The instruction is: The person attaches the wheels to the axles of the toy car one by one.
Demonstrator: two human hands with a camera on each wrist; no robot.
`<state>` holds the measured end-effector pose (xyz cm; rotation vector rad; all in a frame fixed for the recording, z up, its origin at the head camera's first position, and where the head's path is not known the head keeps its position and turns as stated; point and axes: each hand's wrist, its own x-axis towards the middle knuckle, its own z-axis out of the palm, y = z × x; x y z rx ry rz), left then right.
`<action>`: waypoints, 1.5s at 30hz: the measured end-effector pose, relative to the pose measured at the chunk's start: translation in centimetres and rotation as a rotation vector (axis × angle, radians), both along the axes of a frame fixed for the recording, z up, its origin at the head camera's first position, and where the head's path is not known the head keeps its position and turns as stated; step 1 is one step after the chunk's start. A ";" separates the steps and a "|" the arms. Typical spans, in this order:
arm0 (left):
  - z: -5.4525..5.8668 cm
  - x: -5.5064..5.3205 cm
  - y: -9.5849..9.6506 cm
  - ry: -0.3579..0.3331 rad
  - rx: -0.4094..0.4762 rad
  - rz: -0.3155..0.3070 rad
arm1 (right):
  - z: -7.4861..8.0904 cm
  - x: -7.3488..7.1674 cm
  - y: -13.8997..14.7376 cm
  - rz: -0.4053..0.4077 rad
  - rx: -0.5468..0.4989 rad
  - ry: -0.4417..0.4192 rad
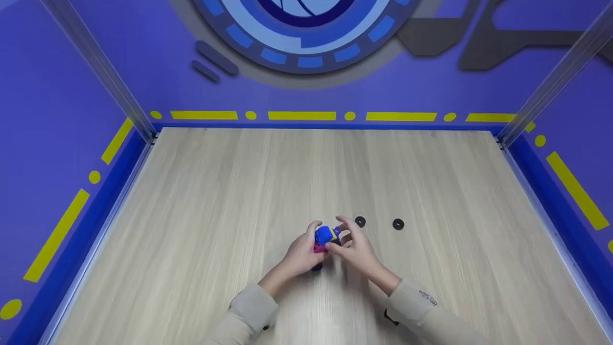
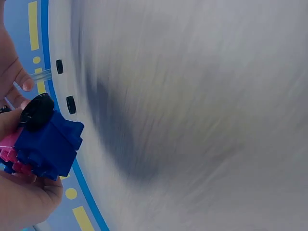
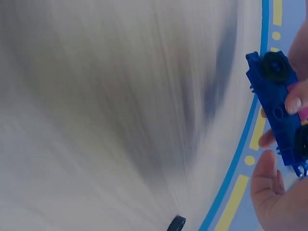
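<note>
A small blue toy car (image 1: 324, 235) with pink and yellow parts is held above the table. My left hand (image 1: 302, 251) grips it from the left side, fingers wrapped about the body. In the right wrist view a thumb presses the car's blue base (image 3: 281, 118), between two black wheels (image 3: 275, 67). My right hand (image 1: 357, 249) is cupped at the car's right end, its index finger raised and its thumb near the car. The right hand's fingers (image 3: 264, 166) appear apart from it in the right wrist view. Whether that thumb touches the car is hidden.
Two loose black wheels (image 1: 398, 224) lie on the wooden table (image 1: 215, 201) beyond my right hand. Another dark round piece (image 1: 317, 267) sits partly hidden below my left hand. A dark piece (image 1: 391, 317) shows beside my right sleeve. Blue walls (image 1: 306, 100) border the table.
</note>
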<state>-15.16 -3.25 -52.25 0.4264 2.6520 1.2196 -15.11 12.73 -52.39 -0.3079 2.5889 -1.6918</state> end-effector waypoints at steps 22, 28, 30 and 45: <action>-0.2 0.4 -0.3 0.155 -0.211 -0.092 | 0.6 0.1 1.3 0.147 0.145 -0.014; -0.3 0.4 -0.6 0.169 -0.160 -0.082 | 0.2 0.2 1.3 0.132 0.124 0.018; -0.4 0.4 -0.7 0.174 -0.131 -0.070 | 0.1 0.2 1.3 0.128 0.110 0.024; -0.7 0.4 -2.0 0.000 0.081 0.004 | -0.2 0.4 2.0 0.061 0.057 0.058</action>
